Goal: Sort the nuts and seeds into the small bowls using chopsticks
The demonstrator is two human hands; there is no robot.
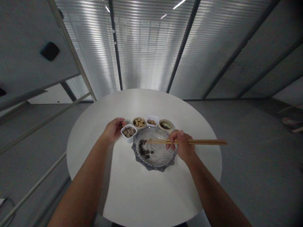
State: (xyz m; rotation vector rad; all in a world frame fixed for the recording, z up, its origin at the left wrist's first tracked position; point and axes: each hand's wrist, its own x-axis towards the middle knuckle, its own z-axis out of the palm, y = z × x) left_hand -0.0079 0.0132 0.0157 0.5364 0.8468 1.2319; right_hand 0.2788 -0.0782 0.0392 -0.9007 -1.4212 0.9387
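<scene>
My right hand (184,145) is closed around a pair of wooden chopsticks (207,142). Their thin tips reach left over a scalloped glass plate (163,156), near small dark pieces (144,152) gathered on its left side. Whether the tips pinch one of them I cannot tell. My left hand (114,130) rests on the table beside a square white bowl (129,140) of striped seeds (129,131), fingers loosely apart and holding nothing; contact with the bowl is unclear.
Behind the plate stand a tan bowl of pale nuts (139,122), a white bowl of brownish pieces (151,121) and another tan bowl (166,124) with dark pieces in it. All are on a round white table (132,195). A metal-framed board (30,37) stands at left.
</scene>
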